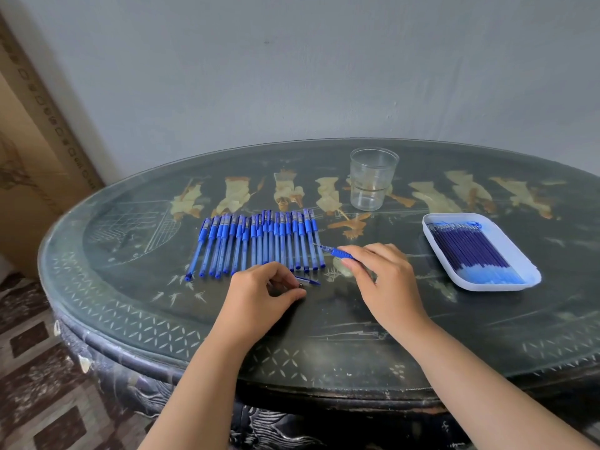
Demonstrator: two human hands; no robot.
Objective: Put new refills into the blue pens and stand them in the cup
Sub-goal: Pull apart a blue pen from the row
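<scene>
Several capped blue pens [259,241] lie side by side in a row on the table. A clear plastic cup [372,178] stands upright behind them, with nothing in it. A white tray [526,280] at the right holds a bundle of blue refills [470,248]. My right hand [380,274] grips an uncapped blue pen [334,252], its tip pointing left over the row's right end. My left hand [263,290] rests on the table with curled fingers pinching a small blue pen part [308,282] that lies on the glass; its near end is hidden by my fingers.
The dark oval table [324,336] has a glass top and a curved front edge. A grey wall stands close behind it. A cardboard box [29,157] leans at the far left, with patterned floor below.
</scene>
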